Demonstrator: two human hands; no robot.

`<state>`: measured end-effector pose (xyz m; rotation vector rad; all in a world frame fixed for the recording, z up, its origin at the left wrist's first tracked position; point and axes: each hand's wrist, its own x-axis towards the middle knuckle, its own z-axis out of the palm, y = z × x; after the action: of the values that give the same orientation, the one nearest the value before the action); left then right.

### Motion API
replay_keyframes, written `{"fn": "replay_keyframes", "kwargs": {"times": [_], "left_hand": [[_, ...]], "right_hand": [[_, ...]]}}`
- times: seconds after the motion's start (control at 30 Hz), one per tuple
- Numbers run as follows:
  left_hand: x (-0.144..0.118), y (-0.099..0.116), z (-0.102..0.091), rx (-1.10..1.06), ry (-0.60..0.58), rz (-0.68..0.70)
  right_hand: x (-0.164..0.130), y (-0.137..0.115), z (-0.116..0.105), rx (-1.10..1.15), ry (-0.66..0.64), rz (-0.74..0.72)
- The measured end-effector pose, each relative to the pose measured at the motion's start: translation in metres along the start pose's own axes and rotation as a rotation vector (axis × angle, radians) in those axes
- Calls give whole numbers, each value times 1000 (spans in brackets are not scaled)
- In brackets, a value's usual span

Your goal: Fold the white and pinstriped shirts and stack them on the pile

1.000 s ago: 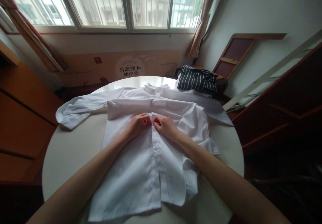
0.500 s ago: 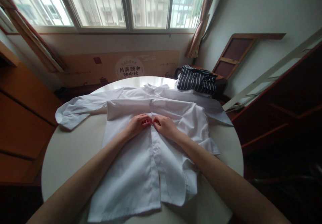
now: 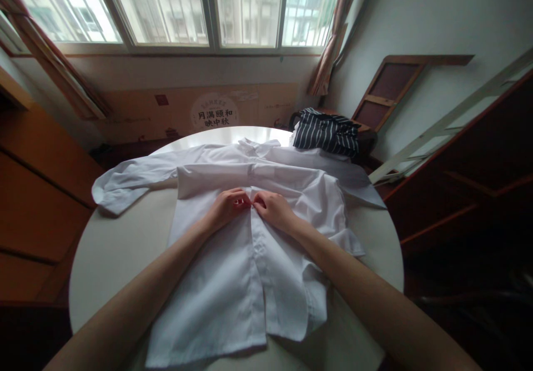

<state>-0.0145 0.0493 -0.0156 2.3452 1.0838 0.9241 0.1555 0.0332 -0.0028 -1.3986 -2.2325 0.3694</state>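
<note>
A white long-sleeved shirt (image 3: 212,293) lies front up across the round table, its collar at the far side and its hem towards me. Below the chest its front edges part towards the hem. My left hand (image 3: 231,205) is closed in a pinch on the front edge at the middle of the shirt. Right beside it, my right hand (image 3: 270,207) pinches the other side of the same front edge, fingertips meeting. Any button between the fingertips is hidden. One sleeve stretches out to the left, the other to the right.
The white round table (image 3: 108,265) carries the shirt. Folded black-and-white striped clothing (image 3: 327,132) sits at the far right edge. Behind stand a printed cardboard panel (image 3: 258,104) and a window (image 3: 245,10). An orange-brown cabinet (image 3: 37,204) is at the left, a wooden chair (image 3: 387,90) at the right.
Almost nothing differs. My fingers have shifted very slightly at the front edge, both hands staying in the same place on the shirt.
</note>
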Motion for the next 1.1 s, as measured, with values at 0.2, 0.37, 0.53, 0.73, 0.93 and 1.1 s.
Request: {"fn": "replay_keyframes", "kwargs": {"times": [0.2, 0.37, 0.53, 0.73, 0.93, 1.1], "left_hand": [[0, 0, -1, -2, -1, 32], [1, -2, 0, 51, -20, 37], [1, -3, 1, 93, -30, 53], [1, -3, 0, 102, -45, 43], [1, -4, 1, 125, -33, 30], [1, -4, 1, 115, -40, 35]], "right_hand": [[0, 2, 1, 5, 17, -16], [0, 2, 2, 12, 28, -17], [0, 2, 3, 27, 27, -15], [0, 1, 2, 24, 26, -8], [0, 0, 0, 0, 6, 14], [0, 0, 1, 25, 19, 4]]}}
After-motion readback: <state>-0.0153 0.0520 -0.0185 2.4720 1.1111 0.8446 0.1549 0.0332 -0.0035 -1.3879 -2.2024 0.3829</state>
